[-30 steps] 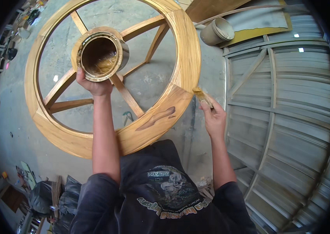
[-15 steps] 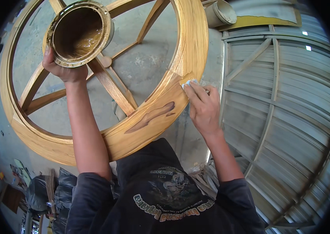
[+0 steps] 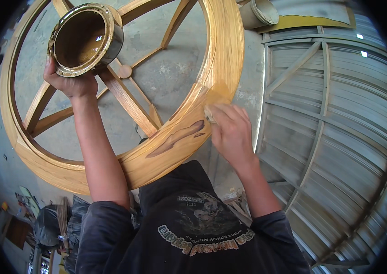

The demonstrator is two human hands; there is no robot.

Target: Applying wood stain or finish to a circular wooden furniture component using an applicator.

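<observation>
A can (image 3: 112, 37) clasped in the left hand (image 3: 75, 84) hides some spokes (image 3: 128, 101), the right hand (image 3: 233, 130) pinches a rag (image 3: 208, 114), a bucket (image 3: 251, 17) beyond the wheel (image 3: 225, 50).

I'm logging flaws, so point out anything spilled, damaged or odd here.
A dark, irregular patch on the wooden ring, left of the right hand, stands out sharply against the paler wood; whether stain or natural grain, I cannot tell. The can in the left hand has a smeared rim, but no spill shows.
</observation>
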